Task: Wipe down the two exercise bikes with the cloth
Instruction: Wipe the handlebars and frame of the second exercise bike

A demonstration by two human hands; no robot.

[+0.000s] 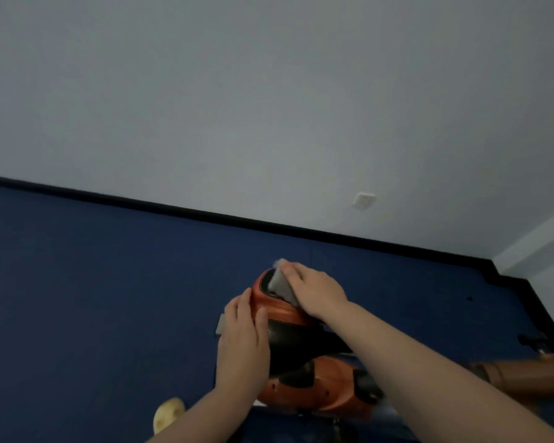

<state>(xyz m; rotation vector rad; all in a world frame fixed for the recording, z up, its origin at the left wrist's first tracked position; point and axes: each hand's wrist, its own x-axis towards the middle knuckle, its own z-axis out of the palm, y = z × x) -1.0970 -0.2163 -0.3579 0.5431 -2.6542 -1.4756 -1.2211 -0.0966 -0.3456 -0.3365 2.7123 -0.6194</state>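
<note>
Your grey cloth [280,284] lies flat on the dark screen at the top of the orange bike console [271,302], low in the middle of the view, and your right hand [315,290] presses it there with fingers laid out nearly straight over it. Your left hand [242,343] rests against the console's left side, fingers extended along the casing, steadying it and gripping nothing. Below the console the orange and black bike body [320,388] runs down toward you. Judging from this, you are working the head of one bike; its lower body looks not yet reached, and a second bike is not clearly visible, so much of the job likely remains. Around it lie blue floor [93,298], a black skirting [205,215] and a pale wall [269,91] with a socket [363,201]
</note>
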